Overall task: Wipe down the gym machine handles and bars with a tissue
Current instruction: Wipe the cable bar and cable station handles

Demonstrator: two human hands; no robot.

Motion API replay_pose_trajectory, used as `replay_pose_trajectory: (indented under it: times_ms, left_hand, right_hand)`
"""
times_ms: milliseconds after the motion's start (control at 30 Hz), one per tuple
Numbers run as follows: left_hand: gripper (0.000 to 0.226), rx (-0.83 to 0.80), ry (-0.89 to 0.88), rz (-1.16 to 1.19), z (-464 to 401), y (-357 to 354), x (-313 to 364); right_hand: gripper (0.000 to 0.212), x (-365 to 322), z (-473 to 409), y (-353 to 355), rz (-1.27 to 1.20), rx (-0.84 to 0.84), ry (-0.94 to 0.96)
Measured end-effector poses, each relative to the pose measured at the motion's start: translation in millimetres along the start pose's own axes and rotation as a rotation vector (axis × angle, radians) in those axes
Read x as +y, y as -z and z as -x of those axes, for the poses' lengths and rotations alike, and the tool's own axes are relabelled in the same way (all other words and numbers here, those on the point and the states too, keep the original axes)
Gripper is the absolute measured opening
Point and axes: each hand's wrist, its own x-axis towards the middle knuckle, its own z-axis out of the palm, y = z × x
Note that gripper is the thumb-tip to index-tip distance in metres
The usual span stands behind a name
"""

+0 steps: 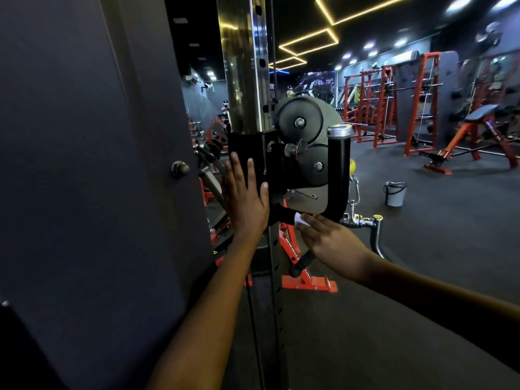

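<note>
A cable machine's pulley carriage [302, 153] sits on a chrome upright post [244, 66] in the middle of the view. A black U-shaped handle [339, 175] with a chrome cap curves round the carriage's right side. My left hand [246, 198] presses flat, fingers straight, against the black sleeve of the carriage. My right hand [326, 237] holds a small white tissue [300, 219] against the underside of the U-shaped handle. A chrome cable attachment [365, 223] with a black grip hangs just right of my right hand.
A dark panel [92, 164] with a round knob fills the left side. A grey bucket [394, 193] stands on the dark floor to the right. Red racks [391, 102] and a red bench [472, 136] stand farther back.
</note>
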Motion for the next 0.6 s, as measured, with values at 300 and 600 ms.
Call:
replay_pose_trajectory:
  times_ms: [300,600]
  left_hand:
    - [0.059,-0.050,-0.056,-0.148,1,0,-2]
    - [0.058,-0.035,-0.044,-0.140,5,-4,-1]
  right_hand:
    - [0.044,-5,-27,-15,0.052,-0.183,0.008]
    - [0.033,1,-46,46,-0.037,-0.247,-0.343]
